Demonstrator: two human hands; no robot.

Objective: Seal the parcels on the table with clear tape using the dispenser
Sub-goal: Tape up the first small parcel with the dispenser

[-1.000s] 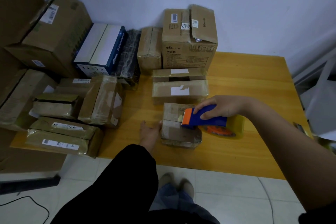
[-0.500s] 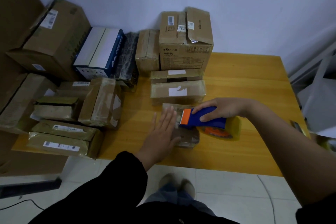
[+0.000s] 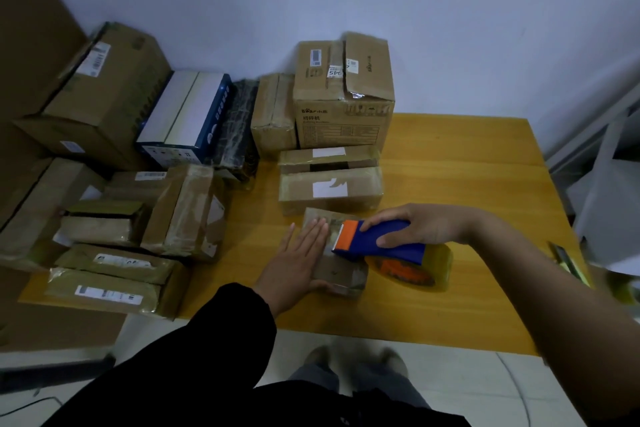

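Observation:
A small brown cardboard parcel (image 3: pixel 341 272) lies near the front edge of the wooden table (image 3: pixel 467 191). My left hand (image 3: pixel 299 253) lies flat on its left half, fingers straight and together. My right hand (image 3: pixel 426 227) grips the blue handle of the tape dispenser (image 3: pixel 377 243), whose orange blade end rests over the parcel's top. The dispenser's clear tape roll (image 3: pixel 415 265) with an orange core hangs just right of the parcel.
Two flat taped parcels (image 3: pixel 330 189) lie just behind the small one. A tall carton (image 3: pixel 343 97) stands at the wall. Several more parcels (image 3: pixel 114 274) crowd the table's left side. A white rack (image 3: pixel 609 184) stands off the right edge.
My left hand rose from the parcel's left side onto its top and now lies flat there. The dispenser stayed over the parcel with little movement.

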